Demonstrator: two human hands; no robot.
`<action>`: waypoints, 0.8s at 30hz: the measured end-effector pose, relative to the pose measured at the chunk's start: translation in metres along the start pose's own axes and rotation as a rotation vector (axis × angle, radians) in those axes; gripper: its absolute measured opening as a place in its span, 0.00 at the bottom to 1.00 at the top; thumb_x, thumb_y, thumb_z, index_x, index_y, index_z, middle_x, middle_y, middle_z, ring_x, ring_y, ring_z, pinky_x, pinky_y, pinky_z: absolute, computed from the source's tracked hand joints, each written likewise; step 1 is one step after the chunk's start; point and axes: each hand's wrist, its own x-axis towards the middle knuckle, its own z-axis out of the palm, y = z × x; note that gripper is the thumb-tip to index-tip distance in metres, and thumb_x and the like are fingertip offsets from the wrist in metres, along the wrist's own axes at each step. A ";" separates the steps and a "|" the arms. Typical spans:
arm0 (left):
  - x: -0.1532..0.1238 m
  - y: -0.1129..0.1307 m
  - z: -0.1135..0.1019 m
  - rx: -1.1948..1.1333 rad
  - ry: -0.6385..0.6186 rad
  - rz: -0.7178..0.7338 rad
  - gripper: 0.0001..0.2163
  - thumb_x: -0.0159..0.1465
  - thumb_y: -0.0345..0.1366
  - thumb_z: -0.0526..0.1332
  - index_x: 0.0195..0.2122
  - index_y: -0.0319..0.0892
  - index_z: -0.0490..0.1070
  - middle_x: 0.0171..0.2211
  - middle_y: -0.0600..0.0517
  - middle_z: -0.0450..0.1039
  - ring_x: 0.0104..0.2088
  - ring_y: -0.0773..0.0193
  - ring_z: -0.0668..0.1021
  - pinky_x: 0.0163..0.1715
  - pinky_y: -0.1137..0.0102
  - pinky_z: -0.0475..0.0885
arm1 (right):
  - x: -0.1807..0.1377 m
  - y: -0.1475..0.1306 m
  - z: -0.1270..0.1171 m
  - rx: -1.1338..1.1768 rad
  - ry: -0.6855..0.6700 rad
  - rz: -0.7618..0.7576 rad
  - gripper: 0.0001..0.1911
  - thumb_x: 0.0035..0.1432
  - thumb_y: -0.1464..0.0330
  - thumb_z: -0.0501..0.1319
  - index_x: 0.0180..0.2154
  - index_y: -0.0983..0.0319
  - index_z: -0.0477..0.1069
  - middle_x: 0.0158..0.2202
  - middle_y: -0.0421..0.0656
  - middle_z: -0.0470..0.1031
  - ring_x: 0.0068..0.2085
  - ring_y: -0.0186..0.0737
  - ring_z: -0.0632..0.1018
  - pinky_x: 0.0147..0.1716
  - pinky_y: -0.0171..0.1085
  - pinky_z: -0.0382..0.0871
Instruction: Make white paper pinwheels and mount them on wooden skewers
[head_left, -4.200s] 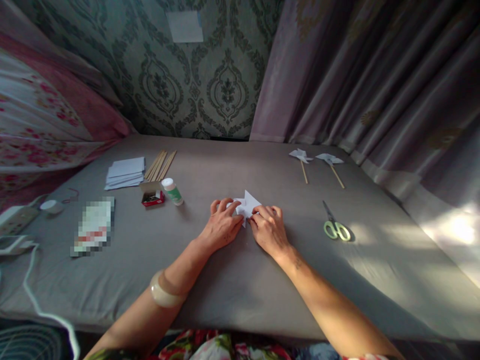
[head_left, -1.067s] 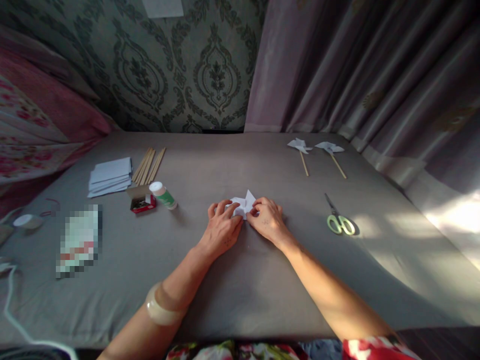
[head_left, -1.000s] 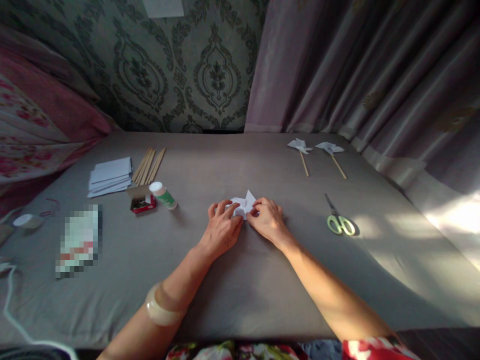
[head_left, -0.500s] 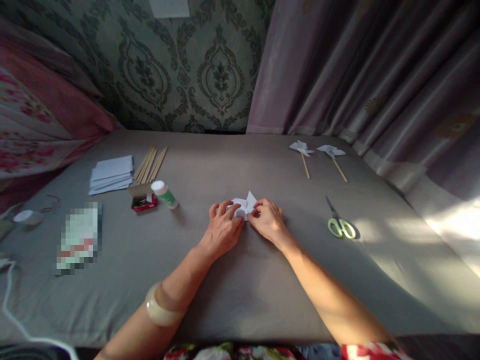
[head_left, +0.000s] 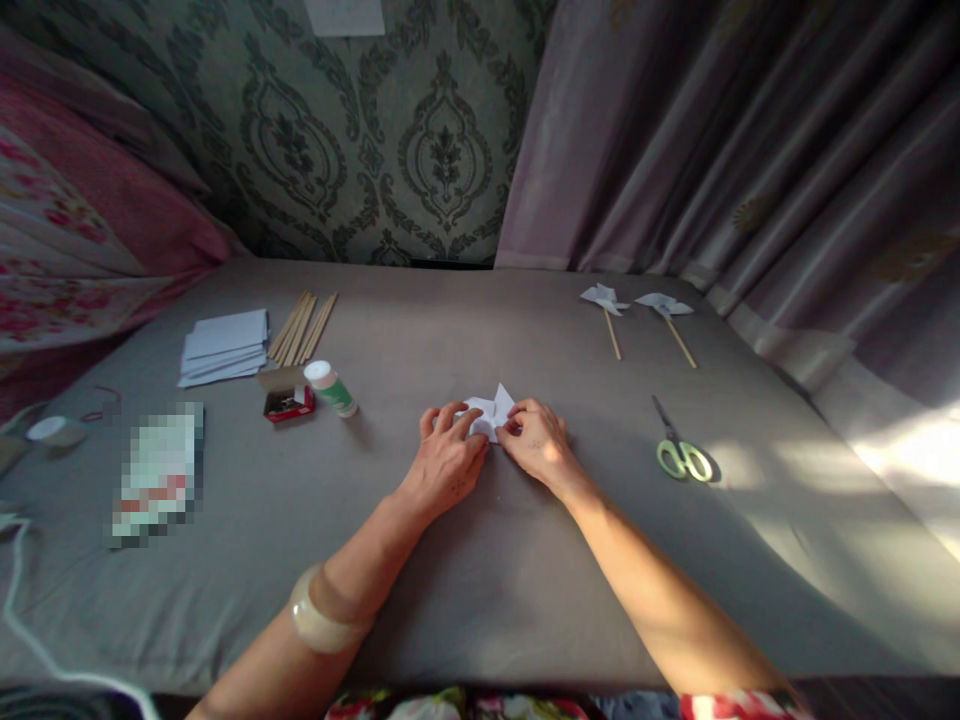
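Observation:
A white paper pinwheel (head_left: 491,409) lies on the grey cloth in front of me, partly covered by my fingers. From the left, my left hand (head_left: 453,446) presses on it with bent fingers. On its right side, my right hand (head_left: 537,437) pinches a fold between thumb and forefinger. One pointed blade sticks up between the two hands. The undersides of my fingers and the paper's lower part are hidden.
Two pinwheels on sticks (head_left: 604,300) lie at the back right, above green-handled scissors (head_left: 682,458). At left are stacked white paper (head_left: 225,345), wooden sticks (head_left: 300,330), a small red box (head_left: 289,404), a glue stick (head_left: 331,389) and a blurred packet (head_left: 156,475).
Both hands stay on the paper in almost the same pose. The whole view has shifted very slightly; nothing was taken up or let go.

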 end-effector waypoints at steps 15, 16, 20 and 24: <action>0.000 0.001 0.000 0.018 -0.008 -0.014 0.09 0.65 0.34 0.55 0.39 0.45 0.76 0.52 0.47 0.72 0.54 0.50 0.67 0.52 0.52 0.57 | 0.001 0.000 0.001 -0.026 -0.017 -0.007 0.08 0.53 0.68 0.62 0.23 0.60 0.72 0.41 0.43 0.75 0.46 0.42 0.73 0.45 0.42 0.58; 0.000 0.001 0.000 0.018 -0.008 -0.014 0.10 0.65 0.34 0.55 0.40 0.45 0.76 0.52 0.47 0.72 0.54 0.50 0.67 0.52 0.51 0.57 | 0.001 0.000 0.000 -0.026 -0.017 -0.007 0.08 0.53 0.68 0.62 0.23 0.60 0.72 0.41 0.43 0.75 0.46 0.42 0.73 0.45 0.42 0.58; 0.000 0.001 0.000 0.021 -0.002 -0.003 0.11 0.66 0.34 0.55 0.42 0.47 0.76 0.53 0.48 0.72 0.54 0.49 0.67 0.51 0.51 0.57 | 0.002 0.000 -0.001 -0.031 -0.029 0.002 0.07 0.52 0.68 0.63 0.23 0.60 0.72 0.41 0.43 0.75 0.46 0.43 0.73 0.46 0.42 0.59; 0.000 0.001 0.001 0.020 -0.008 0.002 0.11 0.65 0.34 0.55 0.42 0.48 0.77 0.53 0.47 0.71 0.54 0.48 0.66 0.51 0.51 0.57 | 0.003 -0.001 -0.001 -0.042 -0.027 0.001 0.07 0.52 0.68 0.63 0.23 0.60 0.72 0.41 0.43 0.76 0.46 0.43 0.74 0.46 0.42 0.60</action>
